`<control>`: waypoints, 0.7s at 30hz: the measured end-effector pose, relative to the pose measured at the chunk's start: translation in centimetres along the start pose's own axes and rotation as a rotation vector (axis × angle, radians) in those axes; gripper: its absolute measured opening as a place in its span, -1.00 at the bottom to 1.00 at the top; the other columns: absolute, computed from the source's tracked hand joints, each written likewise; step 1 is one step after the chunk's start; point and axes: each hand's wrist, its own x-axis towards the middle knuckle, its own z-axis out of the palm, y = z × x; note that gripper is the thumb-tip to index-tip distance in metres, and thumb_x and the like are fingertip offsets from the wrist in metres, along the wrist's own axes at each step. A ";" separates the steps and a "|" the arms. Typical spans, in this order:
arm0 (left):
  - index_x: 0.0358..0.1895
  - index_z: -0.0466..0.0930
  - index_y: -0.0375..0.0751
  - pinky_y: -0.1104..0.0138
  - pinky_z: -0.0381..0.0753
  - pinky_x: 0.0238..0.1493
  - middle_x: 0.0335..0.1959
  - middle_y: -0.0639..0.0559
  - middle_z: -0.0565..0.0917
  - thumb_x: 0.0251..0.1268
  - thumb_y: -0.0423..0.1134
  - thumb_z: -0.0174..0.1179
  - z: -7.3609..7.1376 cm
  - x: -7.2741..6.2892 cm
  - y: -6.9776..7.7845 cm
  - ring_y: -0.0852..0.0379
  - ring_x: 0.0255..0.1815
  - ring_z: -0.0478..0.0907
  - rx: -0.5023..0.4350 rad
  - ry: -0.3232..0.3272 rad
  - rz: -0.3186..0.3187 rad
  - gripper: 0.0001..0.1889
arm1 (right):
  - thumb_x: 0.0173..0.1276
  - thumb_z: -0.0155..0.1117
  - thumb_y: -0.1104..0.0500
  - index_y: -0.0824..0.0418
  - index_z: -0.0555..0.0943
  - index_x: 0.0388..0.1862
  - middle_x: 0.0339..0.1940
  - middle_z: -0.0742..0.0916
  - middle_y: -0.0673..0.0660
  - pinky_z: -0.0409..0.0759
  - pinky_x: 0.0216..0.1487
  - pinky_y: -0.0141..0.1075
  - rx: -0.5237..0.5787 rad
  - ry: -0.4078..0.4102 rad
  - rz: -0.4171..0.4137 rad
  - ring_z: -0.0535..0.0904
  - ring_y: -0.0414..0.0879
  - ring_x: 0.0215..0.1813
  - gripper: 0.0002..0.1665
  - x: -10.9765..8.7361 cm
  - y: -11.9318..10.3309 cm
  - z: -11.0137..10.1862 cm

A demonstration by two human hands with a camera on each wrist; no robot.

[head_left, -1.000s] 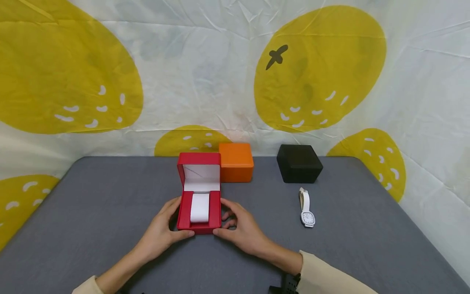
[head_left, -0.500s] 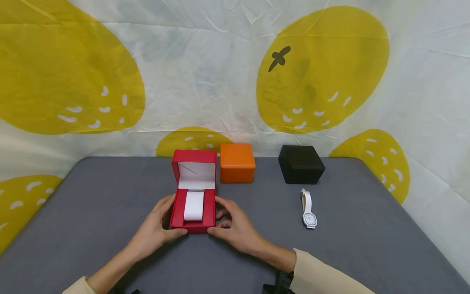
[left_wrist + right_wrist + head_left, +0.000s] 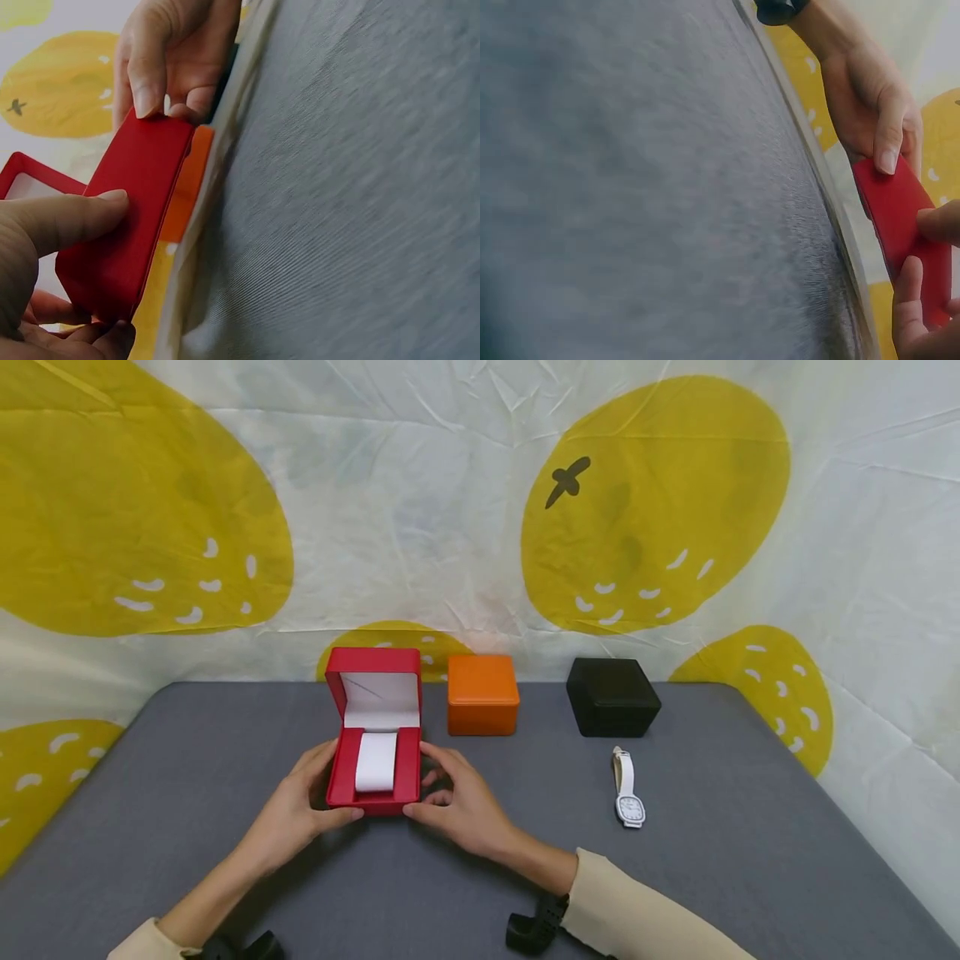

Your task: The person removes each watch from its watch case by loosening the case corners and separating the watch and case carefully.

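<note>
A red watch box (image 3: 408, 764) has its lid raised, showing a white lining and a white cushion (image 3: 377, 762) in its middle. My left hand (image 3: 288, 817) grips its left side, the thumb on the front wall and the other fingers along the side. On the opposite side my right hand (image 3: 467, 803) holds it the same way. Both wrist views show the front wall of the box (image 3: 139, 191) with the thumbs on it; it appears to be off the table. A white wristwatch (image 3: 630, 808) lies at the right, apart from both hands.
At the back of the grey table (image 3: 720, 860) stand an orange box (image 3: 483, 695) and a black box (image 3: 613, 697), both with lids down. Behind them hangs a white cloth (image 3: 420, 510) with yellow fruit prints.
Both hands have carried the red watch box leftward and slightly up in the head view, opening a gap to the orange box. The wristwatch and the other boxes stay in place.
</note>
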 end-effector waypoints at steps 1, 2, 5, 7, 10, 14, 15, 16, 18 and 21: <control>0.45 0.09 -0.31 0.21 0.60 -0.02 0.33 -0.23 0.19 -0.03 -0.27 0.47 -0.2 0.1 -0.1 -0.21 0.27 0.22 0.004 0.002 0.001 -0.04 | 0.15 0.45 0.27 0.21 0.27 0.42 0.10 0.45 0.13 0.64 -0.19 -0.37 -0.001 0.002 0.001 0.48 0.09 -0.02 -0.12 0.2 -0.1 0.1; 0.46 0.09 -0.31 0.22 0.59 -0.01 0.33 -0.23 0.20 -0.02 -0.27 0.47 -0.3 0.2 -0.1 -0.20 0.27 0.23 0.005 0.003 0.000 -0.04 | 0.15 0.45 0.27 0.21 0.27 0.42 0.10 0.45 0.14 0.63 -0.20 -0.38 -0.004 0.003 0.006 0.47 0.09 -0.02 -0.13 0.4 -0.2 0.1; 0.46 0.08 -0.31 0.26 0.58 0.00 0.33 -0.23 0.20 -0.01 -0.28 0.46 -0.7 0.6 -0.4 -0.21 0.25 0.27 -0.004 -0.003 -0.004 -0.04 | 0.15 0.44 0.32 0.24 0.26 0.42 0.13 0.45 0.20 0.62 -0.21 -0.40 -0.002 0.006 0.037 0.46 0.12 0.01 -0.12 0.9 -0.6 0.3; 0.46 0.07 -0.31 0.29 0.57 0.01 0.33 -0.24 0.20 0.01 -0.29 0.45 -0.9 0.8 -0.7 -0.21 0.24 0.29 -0.019 -0.007 -0.002 -0.05 | 0.15 0.42 0.35 0.27 0.25 0.42 0.14 0.44 0.26 0.61 -0.21 -0.42 0.000 0.009 0.055 0.45 0.16 0.02 -0.12 1.2 -1.0 0.4; 0.47 0.06 -0.32 0.37 0.55 0.00 0.33 -0.24 0.20 0.04 -0.30 0.43 -1.2 1.2 -1.0 -0.23 0.24 0.30 -0.035 -0.012 0.007 -0.06 | 0.15 0.41 0.36 0.29 0.24 0.43 0.15 0.44 0.32 0.61 -0.19 -0.42 0.005 0.009 0.072 0.45 0.20 0.03 -0.12 1.6 -1.3 0.4; 0.47 0.05 -0.32 0.42 0.53 0.00 0.33 -0.26 0.20 0.05 -0.30 0.42 -1.4 1.8 -1.4 -0.24 0.26 0.29 -0.042 -0.020 0.017 -0.07 | 0.16 0.44 0.28 0.18 0.26 0.44 0.16 0.45 0.25 0.61 -0.16 -0.40 -0.024 0.018 0.083 0.49 0.12 0.01 -0.12 2.4 -0.6 0.5; 0.47 0.04 -0.32 0.40 0.54 0.00 0.33 -0.26 0.19 0.05 -0.30 0.42 -1.5 2.0 -1.5 -0.24 0.26 0.29 -0.043 -0.023 0.015 -0.06 | 0.16 0.45 0.26 0.15 0.26 0.44 0.17 0.46 0.21 0.61 -0.16 -0.40 -0.028 0.021 0.087 0.50 0.09 0.00 -0.12 2.6 -0.4 0.5; 0.47 0.04 -0.32 0.37 0.55 0.00 0.33 -0.27 0.20 0.05 -0.29 0.42 -1.6 2.2 -1.5 -0.24 0.26 0.29 -0.043 -0.024 0.011 -0.06 | 0.16 0.45 0.23 0.12 0.27 0.44 0.17 0.47 0.18 0.61 -0.15 -0.39 -0.036 0.023 0.093 0.51 0.07 -0.01 -0.12 2.8 -0.1 0.5; 0.47 0.04 -0.32 0.29 0.57 0.00 0.32 -0.28 0.20 0.05 -0.29 0.42 -1.8 2.5 -1.8 -0.24 0.24 0.30 -0.038 -0.027 -0.001 -0.06 | 0.16 0.46 0.19 0.09 0.28 0.43 0.18 0.47 0.13 0.62 -0.14 -0.37 -0.038 0.028 0.096 0.52 0.05 -0.02 -0.12 3.1 0.2 0.6; 0.47 0.03 -0.34 0.23 0.57 0.02 0.33 -0.29 0.21 0.06 -0.30 0.42 -2.0 3.0 -2.2 -0.26 0.24 0.32 -0.043 -0.031 -0.021 -0.06 | 0.16 0.46 0.16 0.07 0.29 0.43 0.18 0.47 0.09 0.62 -0.12 -0.35 -0.030 0.031 0.098 0.51 0.03 -0.01 -0.13 3.5 0.5 0.6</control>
